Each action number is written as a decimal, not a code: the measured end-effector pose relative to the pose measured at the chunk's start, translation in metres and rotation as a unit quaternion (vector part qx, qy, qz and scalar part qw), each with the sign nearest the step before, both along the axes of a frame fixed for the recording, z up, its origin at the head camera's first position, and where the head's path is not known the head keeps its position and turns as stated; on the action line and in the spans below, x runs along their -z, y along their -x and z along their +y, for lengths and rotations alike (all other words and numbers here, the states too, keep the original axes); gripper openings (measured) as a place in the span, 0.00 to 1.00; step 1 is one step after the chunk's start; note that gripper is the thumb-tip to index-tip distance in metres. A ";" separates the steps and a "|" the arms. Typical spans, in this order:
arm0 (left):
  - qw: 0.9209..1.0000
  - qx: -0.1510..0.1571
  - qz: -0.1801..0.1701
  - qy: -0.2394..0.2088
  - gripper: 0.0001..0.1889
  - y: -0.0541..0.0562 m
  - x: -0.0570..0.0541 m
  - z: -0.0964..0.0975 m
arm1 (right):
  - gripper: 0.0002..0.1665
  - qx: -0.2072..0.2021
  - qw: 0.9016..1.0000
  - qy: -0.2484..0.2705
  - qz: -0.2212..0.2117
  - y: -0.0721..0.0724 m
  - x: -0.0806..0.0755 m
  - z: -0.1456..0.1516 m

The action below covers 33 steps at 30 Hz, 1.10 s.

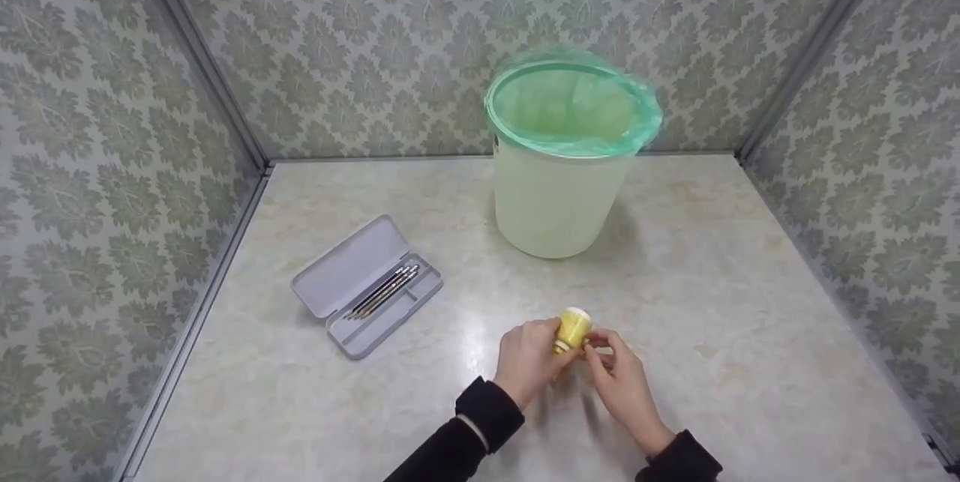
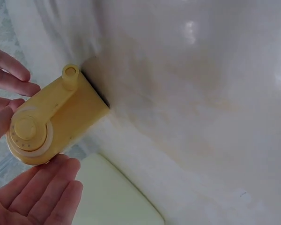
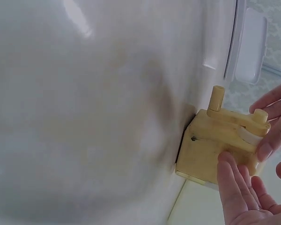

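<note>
In the head view a small yellow pencil sharpener (image 1: 574,328) with a crank is held above the table between two hands. My left hand (image 1: 529,358) grips its left side, thumb near the white ring. My right hand (image 1: 621,381) has bent fingers and thumb at its right side, seeming to pinch its edge. The left wrist view shows the crank face of the sharpener (image 2: 72,112), with a dark base edge and extended fingers (image 2: 61,183) along one side. From the right wrist, the sharpener (image 3: 210,145) shows a dark mark; straight fingers (image 3: 234,183) touch its body.
An open grey pencil case (image 1: 360,283) with several pencils (image 1: 382,292) lies at the left of the table. Behind the hands stands a pale bin (image 1: 559,201) lined with a green bag (image 1: 570,103). Patterned panels (image 1: 420,32) enclose the marbled table (image 1: 735,332) at the back and sides.
</note>
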<state>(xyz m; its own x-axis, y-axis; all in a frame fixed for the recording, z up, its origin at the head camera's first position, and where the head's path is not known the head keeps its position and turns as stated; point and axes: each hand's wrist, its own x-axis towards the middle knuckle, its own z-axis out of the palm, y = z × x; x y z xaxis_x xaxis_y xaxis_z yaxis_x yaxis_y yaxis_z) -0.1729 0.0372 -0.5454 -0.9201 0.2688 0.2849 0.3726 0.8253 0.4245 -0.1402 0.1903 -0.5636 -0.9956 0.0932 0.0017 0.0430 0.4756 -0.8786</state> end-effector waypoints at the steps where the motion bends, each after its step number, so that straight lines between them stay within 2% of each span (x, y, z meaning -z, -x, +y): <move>1: 1.000 0.001 -0.001 -0.002 0.15 0.000 0.000 -0.001 | 0.15 -0.001 1.000 -0.001 0.000 0.000 0.000 0.000; 7: 0.999 0.021 -0.024 -0.043 0.11 0.002 -0.005 -0.008 | 0.13 -0.009 0.999 -0.004 0.032 0.003 0.001 0.002; 11: 0.996 0.036 -0.054 -0.068 0.11 0.005 -0.007 -0.018 | 0.13 -0.018 0.998 -0.014 0.059 0.004 0.001 0.004; 16: 0.992 0.051 -0.097 -0.067 0.13 0.012 -0.010 -0.038 | 0.15 -0.034 0.996 -0.027 0.078 0.007 0.003 0.008; 21: 0.989 0.085 -0.103 -0.059 0.10 0.020 -0.015 -0.064 | 0.23 -0.076 0.991 -0.065 0.089 0.012 0.007 0.014; 25: 0.985 0.107 -0.122 -0.052 0.11 0.025 -0.021 -0.085 | 0.30 -0.120 0.986 -0.093 0.072 0.020 0.011 0.017; 29: 0.978 0.110 -0.169 -0.058 0.19 0.029 -0.026 -0.106 | 0.35 -0.165 0.981 -0.092 0.036 0.028 0.012 0.017; 33: 0.969 0.125 -0.203 -0.065 0.25 0.032 -0.027 -0.123 | 0.38 -0.199 0.975 -0.098 0.022 0.035 0.011 0.014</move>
